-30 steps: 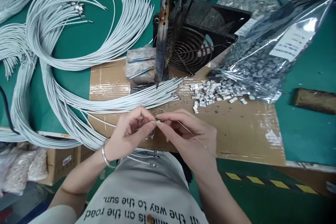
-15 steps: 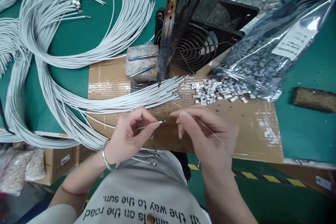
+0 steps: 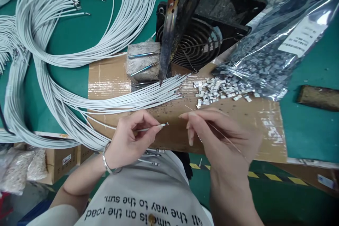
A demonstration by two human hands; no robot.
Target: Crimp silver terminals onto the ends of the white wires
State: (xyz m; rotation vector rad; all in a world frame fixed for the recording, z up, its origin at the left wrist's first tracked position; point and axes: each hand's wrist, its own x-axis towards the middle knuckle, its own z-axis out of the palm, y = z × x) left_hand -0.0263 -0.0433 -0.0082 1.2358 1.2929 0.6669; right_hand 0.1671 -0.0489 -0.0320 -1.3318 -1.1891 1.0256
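Observation:
My left hand [image 3: 131, 137] pinches a white cable [image 3: 161, 125] between thumb and forefinger, its dark, stripped-looking tip pointing right. Opposite it, my right hand [image 3: 221, 141] is closed on a thin strand of solder wire [image 3: 230, 142], whose free end pokes out past the fingertips. A gap separates the two hands, and the wire does not touch the cable. Above them a soldering iron [image 3: 166, 46] hangs point down. Just beyond my left hand lies a bundle of white cables [image 3: 137, 99]. Small metal connectors [image 3: 212, 90] are heaped beyond my right hand.
A cardboard sheet [image 3: 265, 127] covers the front of the green bench. Behind the iron stands a black fan [image 3: 196, 44], with a wrapped block [image 3: 144, 60] to its left. A silvery bag of connectors [image 3: 265, 56] and a brown block [image 3: 317, 97] lie to the right.
My right hand has moved right and slightly down with the solder wire, away from the cable tip. My left hand stays nearly in place, still pinching the cable.

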